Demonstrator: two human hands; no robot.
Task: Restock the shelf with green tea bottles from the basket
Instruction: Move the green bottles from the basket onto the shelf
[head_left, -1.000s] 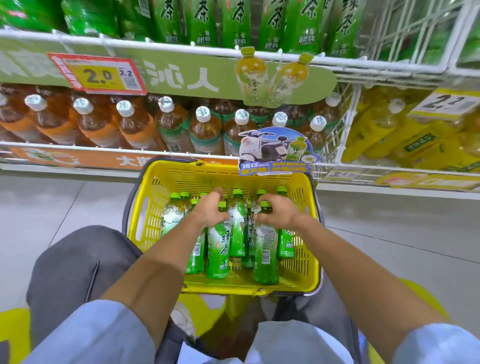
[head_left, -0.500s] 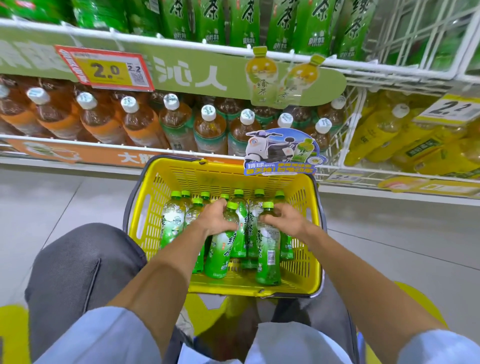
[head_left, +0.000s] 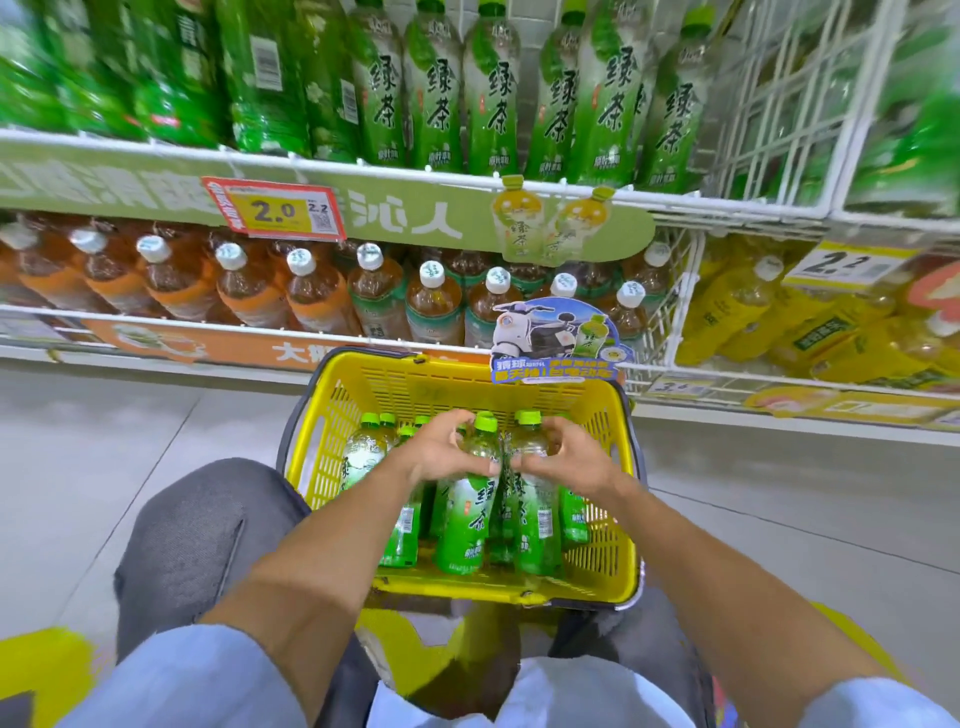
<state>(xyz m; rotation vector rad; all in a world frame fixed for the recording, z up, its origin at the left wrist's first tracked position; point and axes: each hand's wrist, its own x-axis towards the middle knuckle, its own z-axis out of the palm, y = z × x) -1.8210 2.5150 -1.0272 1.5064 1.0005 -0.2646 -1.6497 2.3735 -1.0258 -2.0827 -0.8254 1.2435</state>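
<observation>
Indoors | grey tiled floor (head_left: 130, 426) | white wire shelf (head_left: 753, 208) | yellow basket (head_left: 613, 561)

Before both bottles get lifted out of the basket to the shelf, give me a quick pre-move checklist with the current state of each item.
1. Left hand wrapped around a bottle: ok.
2. Right hand wrapped around its bottle: ok.
3. Caps on both held bottles: ok.
4. Basket rim clear above the bottles: ok.
5. Free slot in the green tea row on the upper shelf: cannot tell; the visible front looks full.
6. Grip firmness of the fingers: cannot tell.
</observation>
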